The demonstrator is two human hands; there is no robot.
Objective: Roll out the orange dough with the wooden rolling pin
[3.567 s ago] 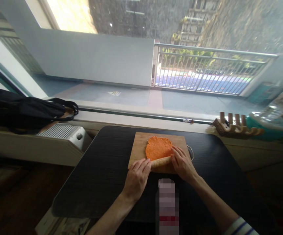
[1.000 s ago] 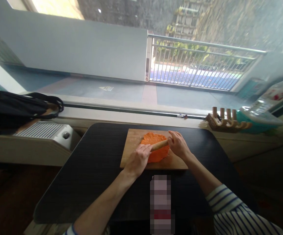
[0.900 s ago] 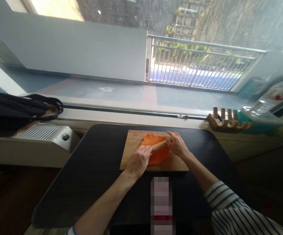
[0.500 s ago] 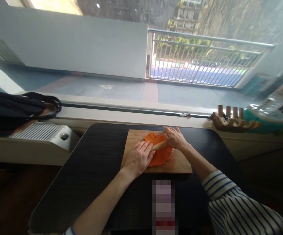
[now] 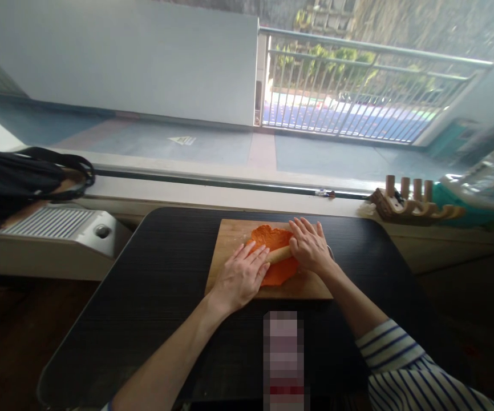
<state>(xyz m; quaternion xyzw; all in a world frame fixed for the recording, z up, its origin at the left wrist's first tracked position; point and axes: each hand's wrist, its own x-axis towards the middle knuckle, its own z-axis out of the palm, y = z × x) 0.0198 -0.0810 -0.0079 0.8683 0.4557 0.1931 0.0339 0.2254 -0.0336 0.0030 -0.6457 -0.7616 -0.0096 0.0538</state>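
A sheet of orange dough with a ragged edge lies on a wooden board. Across it rests a wooden rolling pin, its right side slightly higher in view. My left hand lies palm down over the pin's left end, fingers stretched out and the fingertips above the dough. At the other end, my right hand presses on the pin with its fingers extended and pointing away from me. Both palms hide the pin's ends. Neither hand is wrapped round it.
The board sits on a black table by a window sill. A wooden rack with pegs and a teal container stand on the sill at right. A dark bag and a white slatted unit are at left.
My right hand's fingers are flatter and stretched further forward than before. The pin remains across the dough between both hands. The view has tilted down slightly.
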